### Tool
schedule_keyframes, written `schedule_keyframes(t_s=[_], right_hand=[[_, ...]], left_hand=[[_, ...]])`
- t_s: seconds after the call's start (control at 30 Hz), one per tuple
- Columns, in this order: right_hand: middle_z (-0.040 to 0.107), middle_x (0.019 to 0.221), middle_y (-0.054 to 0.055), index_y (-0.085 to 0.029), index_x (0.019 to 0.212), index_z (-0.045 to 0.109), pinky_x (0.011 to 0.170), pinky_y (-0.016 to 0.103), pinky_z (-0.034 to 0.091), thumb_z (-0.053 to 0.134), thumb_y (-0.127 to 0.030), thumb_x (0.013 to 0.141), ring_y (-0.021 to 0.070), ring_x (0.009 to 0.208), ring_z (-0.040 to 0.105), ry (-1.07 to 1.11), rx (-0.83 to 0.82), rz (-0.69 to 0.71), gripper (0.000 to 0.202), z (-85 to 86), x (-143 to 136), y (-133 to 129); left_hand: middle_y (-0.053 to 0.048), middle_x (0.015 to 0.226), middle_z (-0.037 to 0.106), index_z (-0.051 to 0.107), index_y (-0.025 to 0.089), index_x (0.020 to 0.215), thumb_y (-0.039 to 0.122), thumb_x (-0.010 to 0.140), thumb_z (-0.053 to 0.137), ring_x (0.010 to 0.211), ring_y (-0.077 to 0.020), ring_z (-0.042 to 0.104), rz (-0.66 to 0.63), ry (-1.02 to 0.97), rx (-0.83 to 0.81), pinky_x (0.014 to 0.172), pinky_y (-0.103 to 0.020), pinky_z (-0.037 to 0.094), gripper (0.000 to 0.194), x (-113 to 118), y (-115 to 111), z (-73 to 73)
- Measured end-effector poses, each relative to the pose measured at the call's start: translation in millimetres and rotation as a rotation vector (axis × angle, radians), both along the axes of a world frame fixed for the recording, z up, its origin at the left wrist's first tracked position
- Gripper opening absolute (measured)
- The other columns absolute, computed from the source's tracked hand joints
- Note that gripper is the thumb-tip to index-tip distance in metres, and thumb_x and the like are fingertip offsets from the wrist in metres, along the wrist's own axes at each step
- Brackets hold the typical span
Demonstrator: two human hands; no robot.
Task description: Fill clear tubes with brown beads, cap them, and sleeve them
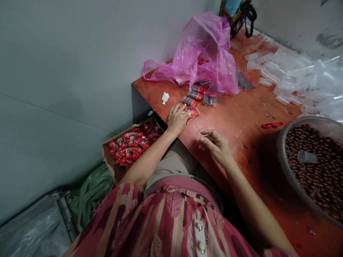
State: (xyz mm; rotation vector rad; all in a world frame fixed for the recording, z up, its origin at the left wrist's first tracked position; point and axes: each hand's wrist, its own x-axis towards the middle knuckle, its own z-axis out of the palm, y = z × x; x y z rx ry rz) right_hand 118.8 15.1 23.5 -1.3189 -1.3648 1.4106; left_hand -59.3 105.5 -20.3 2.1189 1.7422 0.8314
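Observation:
My left hand [177,120] lies palm down at the table's edge, its fingers stretched over a small red packet [193,113]. My right hand [216,145] hovers near the front edge, thumb and forefinger closed in a pinch; something thin and pale seems to show at the fingertips, too small to name. Just beyond the packet, several small clear tubes with dark contents and red ends [195,95] lie on the red-brown table [227,117]. Some of them sit partly under a crumpled pink plastic bag [206,50].
Below the table at left, a cardboard box [107,157] holds many red packets. On the right stands a big tub [281,153] of brown beads with a clear cup [307,156] in it. Clear empty tubes [300,78] are heaped behind; a red spoon-like piece [272,125] lies nearby.

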Motion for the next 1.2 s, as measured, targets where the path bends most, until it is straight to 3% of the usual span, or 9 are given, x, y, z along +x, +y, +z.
schedule_keyframes(t_s=[0.13, 0.3, 0.53, 0.7, 0.9, 1.0, 1.1, 1.2], right_hand=[[0.064, 0.069, -0.002, -0.019, 0.096, 0.06, 0.055, 0.025, 0.052, 0.069, -0.045, 0.076, 0.012, 0.058, 0.063, -0.001, -0.007, -0.023, 0.034, -0.6, -1, 16], [0.064, 0.063, -0.003, -0.019, 0.09, 0.059, 0.052, 0.023, 0.05, 0.071, -0.048, 0.07, 0.0115, 0.055, 0.062, 0.064, -0.016, -0.045, 0.037, 0.2, -10, 36], [0.065, 0.061, -0.003, -0.019, 0.086, 0.058, 0.051, 0.022, 0.049, 0.072, -0.044, 0.066, 0.0108, 0.054, 0.061, 0.087, -0.011, -0.092, 0.035, -1.6, -13, 40], [0.064, 0.062, -0.002, -0.018, 0.085, 0.059, 0.052, 0.023, 0.048, 0.071, -0.041, 0.066, 0.0108, 0.055, 0.061, 0.061, -0.009, -0.11, 0.032, -3.6, -9, 40], [0.063, 0.063, -0.002, -0.018, 0.086, 0.058, 0.053, 0.025, 0.048, 0.069, -0.042, 0.067, 0.0119, 0.056, 0.06, 0.044, -0.002, -0.099, 0.033, -8.8, -10, 44], [0.065, 0.076, 0.0, -0.019, 0.093, 0.056, 0.056, 0.027, 0.05, 0.07, -0.046, 0.067, 0.0128, 0.062, 0.061, 0.069, 0.038, -0.202, 0.04, -13.0, -17, 50], [0.065, 0.087, 0.0, -0.022, 0.105, 0.05, 0.062, 0.028, 0.052, 0.075, -0.044, 0.064, 0.0145, 0.072, 0.063, 0.154, 0.093, -0.279, 0.053, -16.3, -26, 58], [0.063, 0.077, -0.003, -0.022, 0.105, 0.051, 0.065, 0.027, 0.05, 0.074, -0.037, 0.065, 0.0135, 0.07, 0.062, 0.147, 0.165, -0.299, 0.049, -16.4, -30, 65]], left_hand=[[-0.005, 0.129, 0.062, 0.073, 0.024, 0.101, 0.024, 0.089, 0.054, 0.132, -0.0281, 0.044, 0.023, -0.028, 0.036, 0.113, -0.051, 0.027, 0.022, 5, 2, -7.8], [-0.012, 0.122, 0.066, 0.07, 0.016, 0.104, 0.021, 0.091, 0.049, 0.124, -0.0265, 0.051, -0.012, -0.049, 0.049, 0.111, -0.046, 0.03, 0.026, 10, 8, -8.8], [-0.016, 0.102, 0.067, 0.067, 0.014, 0.097, 0.024, 0.094, 0.043, 0.098, -0.0242, 0.061, 0.061, 0.04, -0.039, 0.087, -0.035, 0.044, 0.026, 12, 8, 2.4], [-0.016, 0.121, 0.064, 0.068, 0.013, 0.104, 0.027, 0.092, 0.049, 0.118, -0.024, 0.055, -0.141, -0.061, 0.044, 0.105, -0.038, 0.035, 0.027, 7, 5, -2.9], [-0.021, 0.123, 0.063, 0.07, 0.007, 0.103, 0.021, 0.09, 0.052, 0.122, -0.0255, 0.055, -0.074, -0.144, 0.031, 0.111, -0.043, 0.033, 0.026, 8, 8, -9.6], [-0.019, 0.121, 0.065, 0.072, 0.009, 0.096, 0.018, 0.089, 0.054, 0.122, -0.0248, 0.056, -0.054, -0.201, 0.12, 0.11, -0.043, 0.036, 0.022, 8, 6, -10.4], [-0.016, 0.122, 0.066, 0.071, 0.012, 0.094, 0.018, 0.088, 0.053, 0.125, -0.0245, 0.054, -0.048, -0.253, 0.247, 0.109, -0.044, 0.039, 0.02, 12, -5, -7.4], [-0.012, 0.122, 0.066, 0.07, 0.015, 0.096, 0.022, 0.091, 0.049, 0.123, -0.0226, 0.056, -0.083, -0.337, 0.301, 0.108, -0.042, 0.041, 0.023, 17, -22, 2.3]])
